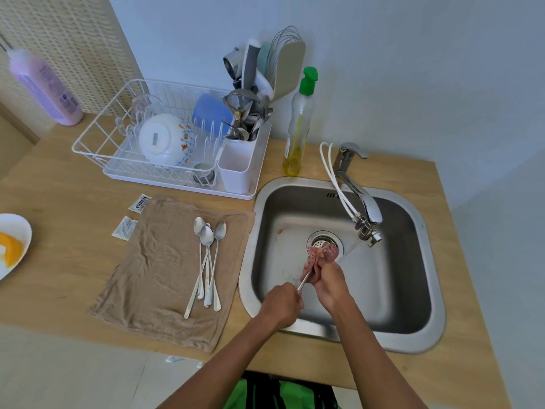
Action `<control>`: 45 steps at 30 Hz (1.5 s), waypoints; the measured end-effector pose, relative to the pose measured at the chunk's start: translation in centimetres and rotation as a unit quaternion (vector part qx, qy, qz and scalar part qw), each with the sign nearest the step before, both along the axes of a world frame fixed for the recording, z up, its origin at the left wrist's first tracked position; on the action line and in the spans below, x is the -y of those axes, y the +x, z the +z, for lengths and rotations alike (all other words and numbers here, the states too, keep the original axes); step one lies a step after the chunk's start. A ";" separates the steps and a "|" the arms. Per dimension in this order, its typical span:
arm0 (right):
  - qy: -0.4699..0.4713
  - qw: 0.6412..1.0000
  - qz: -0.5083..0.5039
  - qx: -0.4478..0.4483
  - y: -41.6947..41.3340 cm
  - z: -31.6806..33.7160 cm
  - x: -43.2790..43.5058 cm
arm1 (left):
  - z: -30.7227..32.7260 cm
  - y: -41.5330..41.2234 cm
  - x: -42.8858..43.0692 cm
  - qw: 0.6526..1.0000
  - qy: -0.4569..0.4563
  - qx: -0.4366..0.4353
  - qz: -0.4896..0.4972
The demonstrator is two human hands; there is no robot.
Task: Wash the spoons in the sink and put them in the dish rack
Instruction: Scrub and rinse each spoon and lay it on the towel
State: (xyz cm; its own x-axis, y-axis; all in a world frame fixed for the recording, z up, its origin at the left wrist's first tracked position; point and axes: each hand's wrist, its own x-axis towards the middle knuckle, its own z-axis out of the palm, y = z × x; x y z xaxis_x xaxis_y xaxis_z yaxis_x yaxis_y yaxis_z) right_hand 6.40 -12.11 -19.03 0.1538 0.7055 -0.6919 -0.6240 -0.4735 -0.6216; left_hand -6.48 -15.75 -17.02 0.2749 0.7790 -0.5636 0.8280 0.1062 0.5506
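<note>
Scrubbing: our L hand [281,304] grips slim steel spoon [303,281] by handle; bowl end, up-right, wrapped in pink mesh cloth [328,252] R hand [328,281] clenches.

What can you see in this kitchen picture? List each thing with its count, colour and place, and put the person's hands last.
sink: one, steel, set in wooden counter
tap: one, chrome, over sink
towel: one, brown, left of sink
loose spoons: at least three, silver, on towel
held spoon: one, silver, over sink
mesh cloth: one, pink, round held spoon
dish rack: one, white, behind towel
bowl: one, white patterned, upturned in dish rack
soap bottle: one, clear, green cap, behind sink
tall bottle: one, purple, far left
left hand: grips held spoon's handle
right hand: grips mesh cloth
</note>
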 end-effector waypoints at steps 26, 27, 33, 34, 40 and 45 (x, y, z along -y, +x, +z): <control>0.011 0.933 0.189 0.307 4.2 0.9 0.8 | -0.7 6.9 -11.8 0.979 0.077 0.159 0.098; 0.009 0.931 0.195 0.307 4.5 0.8 0.9 | -0.9 7.5 -12.0 0.981 0.081 0.151 0.089; -0.025 0.918 0.248 0.309 7.0 0.0 2.5 | -1.7 8.0 -14.9 0.964 0.131 0.139 0.183; -0.030 0.917 0.254 0.307 7.4 -0.2 3.0 | -1.8 7.7 -15.8 0.959 0.140 0.140 0.205; -0.056 0.905 0.232 0.352 8.1 -0.8 2.0 | -2.3 8.9 -15.8 0.915 -0.013 0.294 0.275; -0.082 0.940 0.172 0.284 7.4 -0.2 -0.1 | -3.3 9.9 -14.1 0.879 -0.012 0.337 0.338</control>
State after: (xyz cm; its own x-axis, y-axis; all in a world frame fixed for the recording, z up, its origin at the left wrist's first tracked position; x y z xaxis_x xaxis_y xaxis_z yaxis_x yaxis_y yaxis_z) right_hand 13.78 -12.03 -19.26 0.3137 0.6718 -0.6710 -0.0063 -0.7052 -0.7090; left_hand 3.39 -1.61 -20.34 0.0314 0.8828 -0.4687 0.0574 0.4666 0.8826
